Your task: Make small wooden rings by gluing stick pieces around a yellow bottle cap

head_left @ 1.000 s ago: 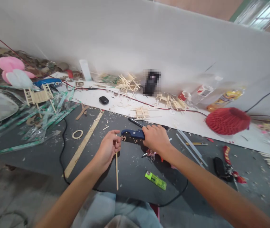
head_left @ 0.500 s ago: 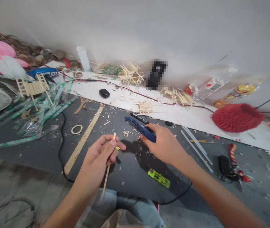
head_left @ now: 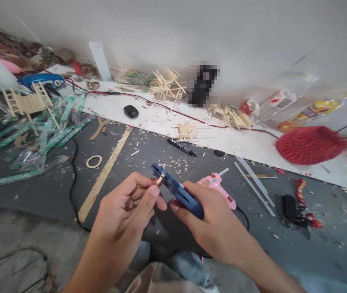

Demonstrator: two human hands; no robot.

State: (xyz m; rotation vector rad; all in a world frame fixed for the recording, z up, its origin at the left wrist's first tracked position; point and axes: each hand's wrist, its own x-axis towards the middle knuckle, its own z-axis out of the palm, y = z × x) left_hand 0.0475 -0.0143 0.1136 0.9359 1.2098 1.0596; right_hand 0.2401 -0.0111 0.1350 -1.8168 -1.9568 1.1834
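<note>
My left hand (head_left: 130,209) pinches a thin wooden stick (head_left: 160,179) between thumb and fingers; most of its length is hidden behind the hand. My right hand (head_left: 208,213) is wrapped round a pair of blue cutting pliers (head_left: 177,190). The pliers' jaws are at the upper end of the stick, overlapping it; whether they have closed on it I cannot tell. Just beyond the right hand lies a pink hot glue gun (head_left: 219,189), partly covered by that hand. Small cut wood bits (head_left: 177,163) are scattered behind the pliers.
A black marker (head_left: 182,147) lies behind the hands, near a small wooden stick frame (head_left: 188,131). Stick models (head_left: 167,87) stand along the wall. Glue sticks (head_left: 257,183) and keys (head_left: 298,209) are to the right. Plastic wrappers (head_left: 48,138) and a wooden ring (head_left: 94,161) lie left.
The pliers have moved down and left to the stick's end. My left hand has tilted the stick toward them. The pink glue gun has come into sight; the yellow-green piece is now hidden.
</note>
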